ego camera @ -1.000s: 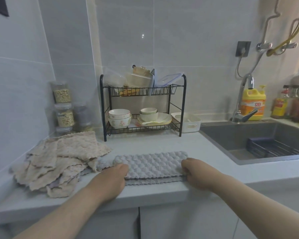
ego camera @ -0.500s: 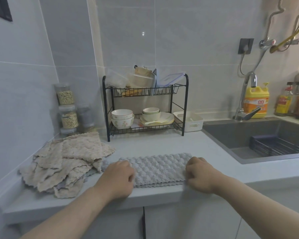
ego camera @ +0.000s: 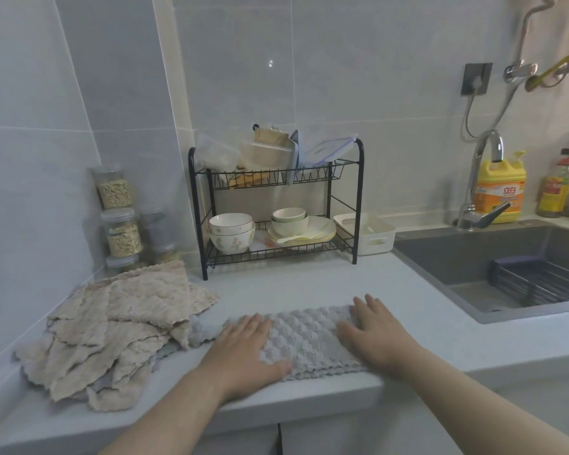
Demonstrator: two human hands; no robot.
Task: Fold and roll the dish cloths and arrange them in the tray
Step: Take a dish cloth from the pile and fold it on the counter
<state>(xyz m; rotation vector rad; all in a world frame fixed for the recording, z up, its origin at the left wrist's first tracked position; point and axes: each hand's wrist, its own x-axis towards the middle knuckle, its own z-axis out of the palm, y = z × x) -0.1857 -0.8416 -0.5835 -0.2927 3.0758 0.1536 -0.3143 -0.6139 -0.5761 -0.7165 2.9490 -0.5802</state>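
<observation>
The left grip (ego camera: pixel 243 346) and the right grip (ego camera: pixel 375 330) are both lying flat with fingers straight, closed round nothing, pressing palm-down on the two ends of the grey dish cloth (ego camera: pixel 306 336). That cloth is lying as a folded band along the front edge of the desk (ego camera: pixel 309 284), about midway along it. A second ago both grips were curled at the cloth's ends, pinching it. Now they are opened out and smoothing it, so the fold is probably being flattened and the roll is not yet begun. By that reading the task is sitting at an early stage. The pile of beige dish cloths (ego camera: pixel 122 323) is waiting unfolded towards the desk's left front corner, its edge overlapping the grey cloth's left end. The white tray (ego camera: pixel 368 233) is standing at the back edge, well apart from the grips, just beside the right leg of the black dish rack (ego camera: pixel 276 205); no rolled cloth is showing in it. As for writing, the yellow detergent bottle (ego camera: pixel 500 188) behind the sink (ego camera: pixel 457 267) is carrying an orange label with two white characters that are reading as 立白. The smaller bottles at the far right are showing labels too blurred to read, and the jars (ego camera: pixel 119 211) by the left wall are bearing no lettering that can be made out.
</observation>
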